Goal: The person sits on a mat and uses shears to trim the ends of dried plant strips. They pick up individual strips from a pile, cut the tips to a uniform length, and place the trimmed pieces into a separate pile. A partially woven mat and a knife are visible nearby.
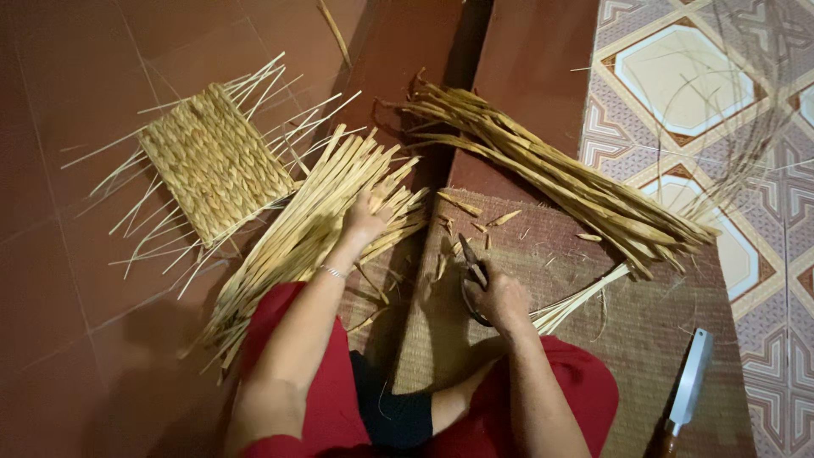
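My left hand (pixel 365 222) rests on top of a pile of cut pale straw strips (pixel 297 237) lying on the red tiled floor, fingers pressed against their far ends. My right hand (pixel 502 298) grips dark scissors (pixel 471 270) over a woven brown mat (pixel 593 280), blades pointing away from me. Beside that hand lies a thin bundle of pale sticks (pixel 577 301). Small cut scraps (pixel 475 225) are scattered on the mat ahead of the scissors.
A half-woven rectangular panel (pixel 212 161) with loose stick ends lies at the left. A long bundle of dried fibre (pixel 560 178) stretches across the mat's far edge. A cleaver (pixel 688 382) lies at the lower right. Patterned tiles (pixel 704 85) are at the right.
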